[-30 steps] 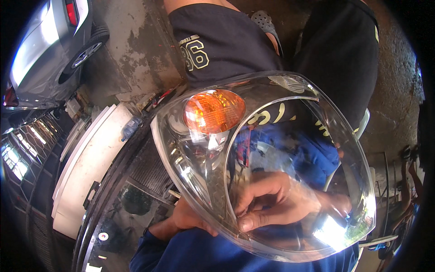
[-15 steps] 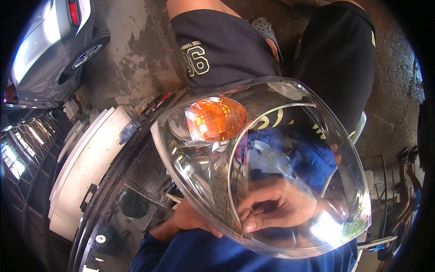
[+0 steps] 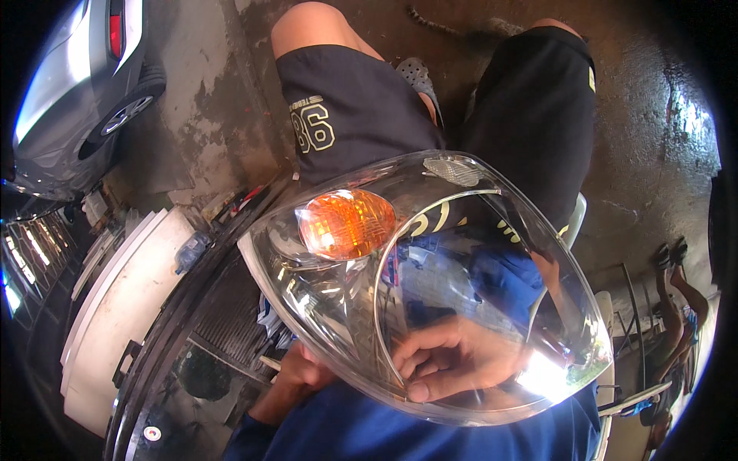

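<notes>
A car headlight (image 3: 450, 288) with a clear domed cover and an orange turn-signal section (image 3: 347, 224) lies across my lap, against my blue shirt. At its lower left edge, my left hand (image 3: 307, 369) is closed on the rim, its fingertips partly hidden by the headlight. My right hand (image 3: 453, 357) shows within the clear cover, fingers curled and thumb close to the forefinger at the lower end of the curved inner ring. I cannot tell whether it is seen through the cover or mirrored in it, nor what its fingers hold. Bright glare covers the wrist.
My legs in black shorts (image 3: 354, 107) stretch beyond the headlight. Left of me are a dark car panel (image 3: 204, 373), a white bumper-like part (image 3: 123, 307), a clear plastic bottle (image 3: 191, 252) and a silver car (image 3: 84, 84). Another person's bare legs (image 3: 675, 323) appear at far right.
The headlight and my legs sit slightly further left in view. My left hand's fingers, earlier extended along the rim, are now bunched. Near the top edge, a striped tail has come into sight.
</notes>
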Demonstrator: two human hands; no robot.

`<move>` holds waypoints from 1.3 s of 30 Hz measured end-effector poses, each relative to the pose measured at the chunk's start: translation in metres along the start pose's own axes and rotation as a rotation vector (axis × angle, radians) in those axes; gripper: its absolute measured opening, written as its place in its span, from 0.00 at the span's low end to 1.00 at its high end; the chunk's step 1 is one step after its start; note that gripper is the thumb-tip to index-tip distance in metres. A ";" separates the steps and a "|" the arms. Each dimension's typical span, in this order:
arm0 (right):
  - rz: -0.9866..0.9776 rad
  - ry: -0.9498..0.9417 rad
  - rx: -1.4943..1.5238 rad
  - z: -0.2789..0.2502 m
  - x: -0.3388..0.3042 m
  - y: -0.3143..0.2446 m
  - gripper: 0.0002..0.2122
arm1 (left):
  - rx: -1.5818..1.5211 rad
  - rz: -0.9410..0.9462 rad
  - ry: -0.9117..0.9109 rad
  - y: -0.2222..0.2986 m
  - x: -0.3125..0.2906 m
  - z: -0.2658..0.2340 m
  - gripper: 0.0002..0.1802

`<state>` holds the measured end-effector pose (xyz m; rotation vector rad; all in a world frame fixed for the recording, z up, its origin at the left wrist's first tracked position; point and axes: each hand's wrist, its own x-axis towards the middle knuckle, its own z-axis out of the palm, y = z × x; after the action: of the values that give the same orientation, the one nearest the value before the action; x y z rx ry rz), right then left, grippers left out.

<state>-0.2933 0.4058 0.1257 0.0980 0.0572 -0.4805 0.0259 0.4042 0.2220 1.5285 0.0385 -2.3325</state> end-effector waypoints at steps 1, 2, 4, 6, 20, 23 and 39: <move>0.002 0.021 -0.027 0.001 -0.001 -0.001 0.16 | -0.074 0.076 -0.029 -0.002 0.010 0.003 0.49; 0.041 0.051 -0.026 0.001 -0.002 0.000 0.16 | -0.150 0.146 -0.059 -0.004 0.019 0.006 0.54; 0.112 0.114 -0.023 0.002 -0.003 0.005 0.16 | -0.426 0.248 -0.064 -0.004 0.032 0.015 0.60; 0.046 0.126 -0.019 0.001 -0.005 0.011 0.16 | -0.463 0.250 0.050 0.004 0.041 0.023 0.59; 0.049 0.271 -0.120 -0.002 -0.025 0.022 0.20 | -0.677 0.338 0.158 0.030 0.080 -0.005 0.38; 0.080 0.274 -0.101 -0.006 -0.022 0.024 0.20 | -0.752 0.354 0.155 0.035 0.083 -0.018 0.37; 0.109 0.285 -0.022 -0.020 -0.012 0.028 0.23 | -0.308 0.426 0.657 0.058 0.117 -0.068 0.27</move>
<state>-0.2915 0.4383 0.1090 0.1471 0.3347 -0.3538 0.0620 0.3325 0.0990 1.8447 0.2018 -1.3652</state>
